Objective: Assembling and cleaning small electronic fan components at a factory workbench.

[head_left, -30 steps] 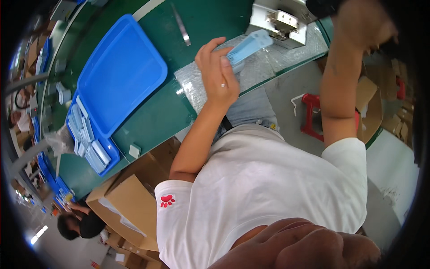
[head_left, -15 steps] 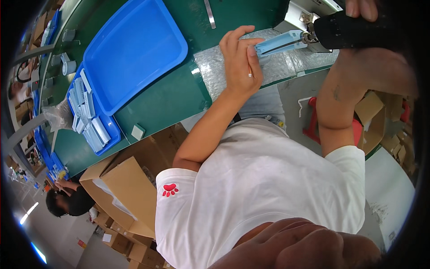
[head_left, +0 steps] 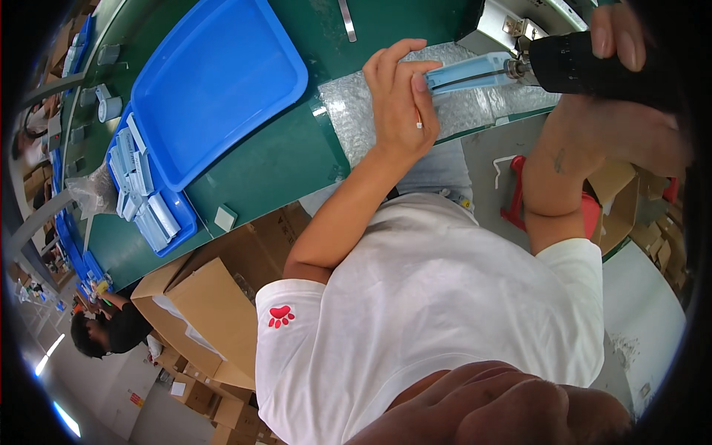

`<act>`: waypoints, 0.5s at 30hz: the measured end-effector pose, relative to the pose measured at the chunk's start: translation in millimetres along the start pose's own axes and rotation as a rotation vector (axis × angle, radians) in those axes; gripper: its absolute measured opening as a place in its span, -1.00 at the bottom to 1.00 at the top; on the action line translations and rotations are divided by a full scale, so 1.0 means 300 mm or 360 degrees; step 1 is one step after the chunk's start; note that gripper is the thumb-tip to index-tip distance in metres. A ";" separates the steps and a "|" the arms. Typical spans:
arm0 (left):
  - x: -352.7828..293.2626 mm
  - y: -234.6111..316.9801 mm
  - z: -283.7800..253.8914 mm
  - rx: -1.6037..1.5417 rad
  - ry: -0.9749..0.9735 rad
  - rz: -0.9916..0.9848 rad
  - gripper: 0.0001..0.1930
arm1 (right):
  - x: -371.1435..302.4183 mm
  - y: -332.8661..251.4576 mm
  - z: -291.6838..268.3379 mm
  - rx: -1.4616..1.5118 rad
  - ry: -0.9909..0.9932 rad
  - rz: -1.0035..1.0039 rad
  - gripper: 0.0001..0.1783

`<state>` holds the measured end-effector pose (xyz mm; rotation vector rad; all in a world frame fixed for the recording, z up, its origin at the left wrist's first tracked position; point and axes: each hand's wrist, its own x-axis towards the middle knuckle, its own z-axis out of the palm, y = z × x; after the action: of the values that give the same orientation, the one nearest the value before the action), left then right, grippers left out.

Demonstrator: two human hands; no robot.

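My left hand [head_left: 402,107] pinches the near end of a long, light blue plastic housing [head_left: 486,62] between thumb and fingers, above the bench. A black electric screwdriver [head_left: 567,63] is wrapped by my right hand [head_left: 630,122], whose fingertips show over its top; the rest of the grip is partly lost at the dark rim. The screwdriver's long thin bit lies along the inside of the housing, toward my left fingertips. Whether a screw sits at the bit's tip is hidden by the fingers.
Bubble wrap [head_left: 348,111] covers the green bench below my hands. A large blue tray [head_left: 215,89] overlaps a smaller blue tray [head_left: 189,222] of light blue parts [head_left: 137,174]. A metal fixture [head_left: 497,26] stands behind the screwdriver. Cardboard boxes [head_left: 233,319] and a co-worker [head_left: 122,326] are at left.
The screwdriver and housing have shifted slightly right and downward in the view. Both hands keep their hold. The co-worker's arms have moved a little.
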<state>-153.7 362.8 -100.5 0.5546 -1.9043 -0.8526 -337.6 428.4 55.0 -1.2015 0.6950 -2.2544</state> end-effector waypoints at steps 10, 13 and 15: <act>-0.005 0.001 0.012 -0.0008 0.0032 0.0046 -0.76 | -0.002 0.047 0.363 -0.0675 0.1247 -0.0159 -0.32; -0.005 -0.005 0.006 0.0072 0.0023 0.0114 -0.71 | -0.009 0.005 0.233 -0.0606 0.0435 -0.0228 -0.28; -0.005 -0.008 -0.001 0.0009 0.0019 0.0026 -0.73 | 0.001 -0.102 0.219 -0.0064 0.0081 0.0069 -0.28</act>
<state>-152.8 362.2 -103.0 0.5458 -1.8988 -0.8320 -287.3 437.8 106.4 -1.1406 0.7817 -2.2519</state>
